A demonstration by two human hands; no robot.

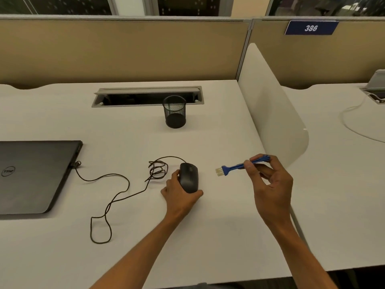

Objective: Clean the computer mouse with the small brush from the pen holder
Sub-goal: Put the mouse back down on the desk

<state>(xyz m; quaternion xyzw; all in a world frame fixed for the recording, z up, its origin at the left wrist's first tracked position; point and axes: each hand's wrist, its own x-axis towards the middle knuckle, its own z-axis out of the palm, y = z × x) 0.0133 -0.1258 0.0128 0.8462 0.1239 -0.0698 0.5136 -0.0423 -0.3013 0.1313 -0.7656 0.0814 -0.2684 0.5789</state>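
A black wired computer mouse (189,177) lies on the white desk (218,226). My left hand (180,196) grips the mouse from its near end, thumb on its left side. My right hand (270,184) holds a small blue brush (235,166) by the handle between thumb and fingers. The brush's pale bristles point left and hover a short way to the right of the mouse, not touching it. A black mesh pen holder (175,111) stands upright farther back, with nothing visible in it.
A shut black laptop (35,176) lies at the left, with the mouse cable (116,192) looping from it across the desk. An open cable tray (148,97) sits behind the pen holder. A white divider panel (270,105) rises along the desk's right side.
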